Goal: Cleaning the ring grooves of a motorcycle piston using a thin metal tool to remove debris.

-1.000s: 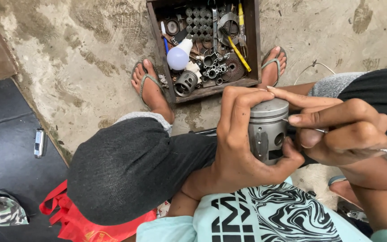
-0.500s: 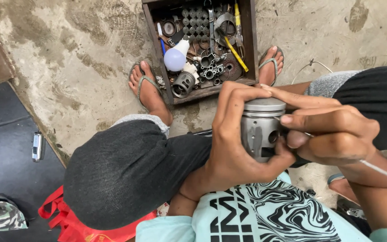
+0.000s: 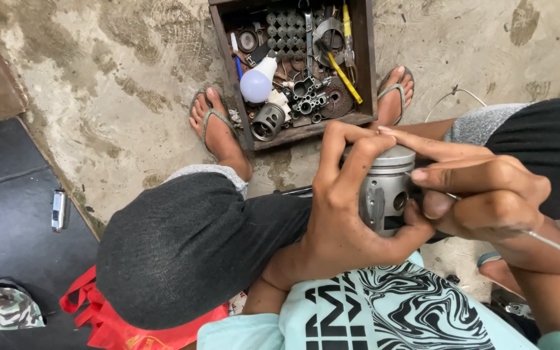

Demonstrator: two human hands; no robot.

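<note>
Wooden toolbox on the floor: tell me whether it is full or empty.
Full. The wooden toolbox is crowded with metal parts, a white bulb and a yellow-handled tool.

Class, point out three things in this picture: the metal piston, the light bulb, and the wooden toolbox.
metal piston [image 3: 384,194], head view, on its grey side wall.
light bulb [image 3: 256,85], head view, on its rounded globe.
wooden toolbox [image 3: 364,58], head view, on its right wall.
</note>
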